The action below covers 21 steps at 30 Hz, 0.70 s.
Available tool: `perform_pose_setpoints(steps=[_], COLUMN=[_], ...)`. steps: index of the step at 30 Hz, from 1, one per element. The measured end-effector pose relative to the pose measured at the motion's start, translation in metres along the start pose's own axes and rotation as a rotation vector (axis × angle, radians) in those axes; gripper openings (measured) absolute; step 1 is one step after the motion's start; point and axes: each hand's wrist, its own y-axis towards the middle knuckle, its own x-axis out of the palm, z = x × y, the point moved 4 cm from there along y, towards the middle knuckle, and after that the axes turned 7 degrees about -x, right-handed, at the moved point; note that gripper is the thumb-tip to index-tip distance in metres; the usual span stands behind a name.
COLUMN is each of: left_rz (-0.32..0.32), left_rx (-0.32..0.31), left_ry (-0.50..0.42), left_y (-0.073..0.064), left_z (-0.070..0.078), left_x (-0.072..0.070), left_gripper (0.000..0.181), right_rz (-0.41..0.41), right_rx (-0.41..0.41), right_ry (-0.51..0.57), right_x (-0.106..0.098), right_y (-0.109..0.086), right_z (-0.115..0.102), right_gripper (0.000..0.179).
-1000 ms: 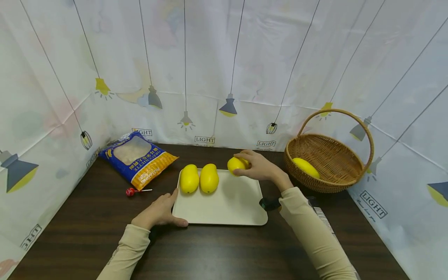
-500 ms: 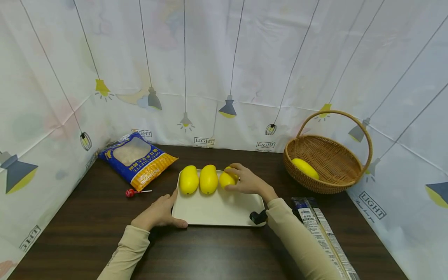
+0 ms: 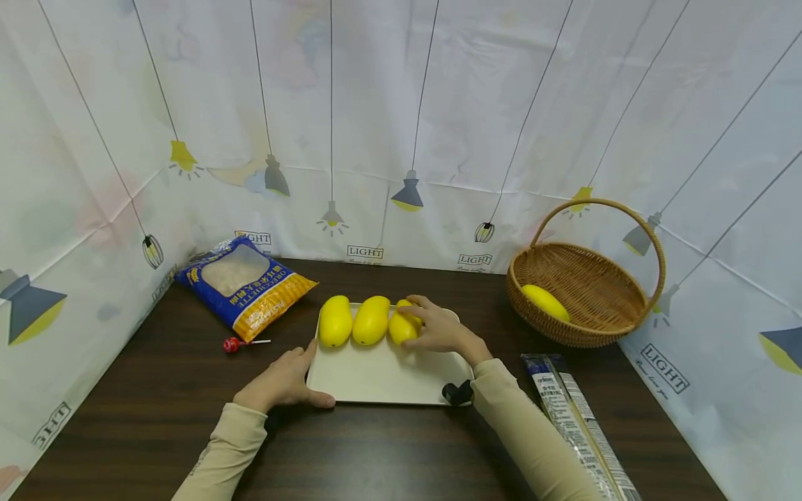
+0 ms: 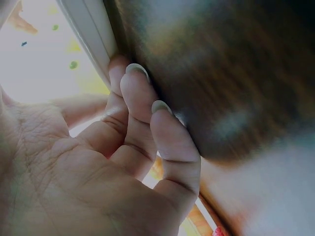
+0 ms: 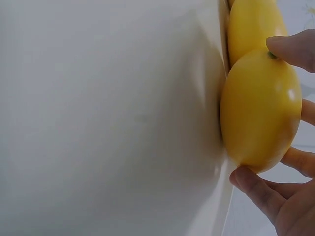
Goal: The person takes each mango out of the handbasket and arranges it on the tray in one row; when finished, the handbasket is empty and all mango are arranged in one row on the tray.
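On the cream tray [image 3: 376,379] three yellow mangoes stand side by side along the back. The left mango [image 3: 335,321] and middle mango [image 3: 371,321] are untouched. My right hand [image 3: 441,328] holds the right mango [image 3: 399,330], fingers and thumb around its ends and far side; the right wrist view shows this mango [image 5: 261,113] against its neighbour. At the tray's front left corner, my left hand [image 3: 285,379] grips the rim, thumb at the front and fingers along the left side. In the left wrist view, its bent fingers [image 4: 138,93] lie against the rim.
A wicker basket [image 3: 589,285] with another mango [image 3: 546,303] stands at the back right. A blue and yellow pasta bag [image 3: 247,285] and a red lollipop [image 3: 232,344] lie left. Right of the tray is a long noodle packet [image 3: 579,421].
My right hand has brought its mango left and down onto the tray, beside the other two. The middle mango has shifted slightly and tilted. My left hand stays at the tray corner.
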Motion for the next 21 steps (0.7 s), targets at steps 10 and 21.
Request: perform_pose_setpoints(steps=[10, 21], left_rz=[-0.009, -0.008], left_rx=[-0.005, 0.001], left_ry=[-0.006, 0.0], left_y=[-0.002, 0.001], left_z=[0.001, -0.001], left_x=[-0.001, 0.001], left_gripper=[0.132, 0.132], right_rz=[-0.025, 0.021], right_rx=[0.004, 0.062], right_ry=[0.019, 0.073], right_x=[-0.004, -0.029], right_y=[0.0, -0.012], right_z=[-0.003, 0.006], right_gripper=[0.08, 0.078])
